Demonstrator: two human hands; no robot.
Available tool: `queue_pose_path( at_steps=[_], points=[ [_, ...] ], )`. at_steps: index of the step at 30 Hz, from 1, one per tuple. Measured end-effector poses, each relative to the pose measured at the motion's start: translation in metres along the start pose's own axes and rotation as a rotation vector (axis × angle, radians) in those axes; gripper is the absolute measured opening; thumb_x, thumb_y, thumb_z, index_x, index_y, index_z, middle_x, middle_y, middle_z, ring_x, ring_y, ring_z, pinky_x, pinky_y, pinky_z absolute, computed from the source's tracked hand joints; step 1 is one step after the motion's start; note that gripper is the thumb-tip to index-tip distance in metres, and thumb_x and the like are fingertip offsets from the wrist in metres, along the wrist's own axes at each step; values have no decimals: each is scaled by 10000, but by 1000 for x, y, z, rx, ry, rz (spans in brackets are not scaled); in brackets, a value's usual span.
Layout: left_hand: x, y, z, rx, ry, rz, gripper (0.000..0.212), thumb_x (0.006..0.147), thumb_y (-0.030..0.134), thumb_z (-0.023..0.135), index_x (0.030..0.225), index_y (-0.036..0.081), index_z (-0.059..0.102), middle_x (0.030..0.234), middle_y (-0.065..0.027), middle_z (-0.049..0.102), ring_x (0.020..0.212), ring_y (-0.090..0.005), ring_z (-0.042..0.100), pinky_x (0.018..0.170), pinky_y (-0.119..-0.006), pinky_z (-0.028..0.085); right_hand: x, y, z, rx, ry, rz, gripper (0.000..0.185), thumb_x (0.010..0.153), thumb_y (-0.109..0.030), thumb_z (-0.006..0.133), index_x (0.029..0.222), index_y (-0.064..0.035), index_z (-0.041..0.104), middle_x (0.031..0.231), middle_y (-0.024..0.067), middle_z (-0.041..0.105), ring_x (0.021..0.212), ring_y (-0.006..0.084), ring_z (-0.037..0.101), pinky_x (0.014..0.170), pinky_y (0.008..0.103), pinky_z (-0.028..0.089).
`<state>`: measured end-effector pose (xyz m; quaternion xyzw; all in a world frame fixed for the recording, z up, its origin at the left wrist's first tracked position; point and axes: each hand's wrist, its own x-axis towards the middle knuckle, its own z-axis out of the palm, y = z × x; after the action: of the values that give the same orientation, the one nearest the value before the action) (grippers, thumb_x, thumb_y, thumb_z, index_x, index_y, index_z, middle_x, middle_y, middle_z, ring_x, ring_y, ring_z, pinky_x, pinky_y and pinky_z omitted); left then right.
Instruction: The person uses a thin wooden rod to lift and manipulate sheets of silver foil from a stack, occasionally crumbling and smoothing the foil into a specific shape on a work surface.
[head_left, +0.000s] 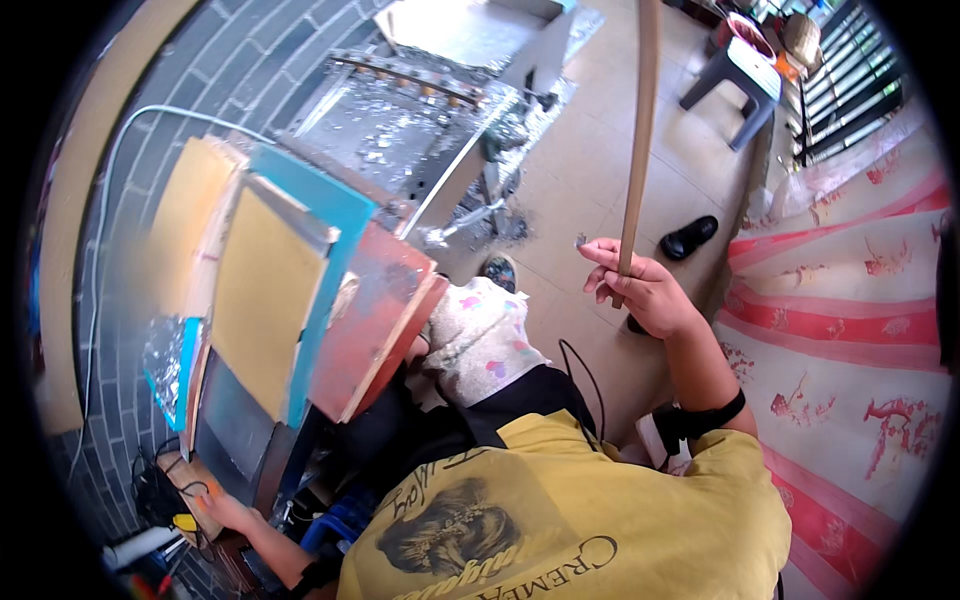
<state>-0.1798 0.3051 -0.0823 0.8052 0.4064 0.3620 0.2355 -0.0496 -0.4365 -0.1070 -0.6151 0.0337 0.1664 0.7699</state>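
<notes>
My right hand (652, 292) grips a long, thin wooden strip (641, 142) near its lower end, the strip running up past the top of the view. At its index fingertip is a small grey metallic scrap (580, 240). Low on the left, my left hand (229, 512) reaches to a wooden board (184, 480) with black cable on it. An orange patch shows by its fingers, and whether they hold anything is unclear. A yellow object (184, 522) lies beside that board. Before me stands a reddish-brown wooden bench (375, 322) bearing a turquoise board (315, 187) and a tan panel (270, 300).
A metal-littered worktable (367, 142) stands beyond the bench, along a grey brick wall (277, 60). A grey stool (739, 82) and a black shoe (688, 238) are on the tiled floor (577, 180). Red-and-white patterned cloth (847, 322) lines the right side. A patterned cloth (480, 337) covers my lap.
</notes>
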Motion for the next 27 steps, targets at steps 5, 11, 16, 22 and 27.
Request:
queue_pose_path(
  at_steps=[5, 11, 16, 22, 27],
  points=[
    [-52, 158, 14, -712, -41, 123, 506, 911, 94, 544, 1364, -42, 362, 1301, -175, 495, 1138, -222, 513, 951, -305, 405, 35, -65, 79, -66, -443, -362, 371, 959, -64, 446, 1322, 7, 484, 1322, 98, 397, 956, 172, 576, 786, 280, 470],
    [-118, 278, 24, -982, -755, 168, 558, 865, 47, 572, 1381, 15, 364, 1157, -153, 581, 1017, -207, 582, 853, -290, 455, 65, -103, 192, 5, -818, -407, 378, 945, -62, 459, 1308, 40, 485, 1333, 123, 410, 944, 188, 588, 756, 300, 495],
    [-140, 290, 24, -1102, -856, 141, 598, 824, -32, 610, 1370, 14, 369, 1053, -99, 590, 961, -157, 573, 852, -265, 449, 73, -107, 261, -157, -950, -422, 364, 948, -37, 447, 1302, 30, 497, 1309, 104, 432, 933, 173, 573, 751, 289, 491],
    [-137, 268, 29, -1118, -817, 167, 622, 811, -21, 667, 1353, 46, 369, 997, -82, 567, 918, -128, 559, 774, -246, 464, 68, -98, 298, -244, -1001, -397, 367, 944, 9, 438, 1305, 5, 504, 1272, 88, 445, 908, 157, 547, 798, 284, 466],
    [-135, 256, 35, -1139, -838, 68, 580, 824, -4, 670, 1328, 9, 384, 921, -69, 581, 856, -114, 577, 751, -230, 470, 70, -89, 308, -280, -995, -350, 375, 934, 34, 438, 1300, 4, 511, 1276, 86, 446, 918, 153, 545, 818, 275, 450]
  ],
)
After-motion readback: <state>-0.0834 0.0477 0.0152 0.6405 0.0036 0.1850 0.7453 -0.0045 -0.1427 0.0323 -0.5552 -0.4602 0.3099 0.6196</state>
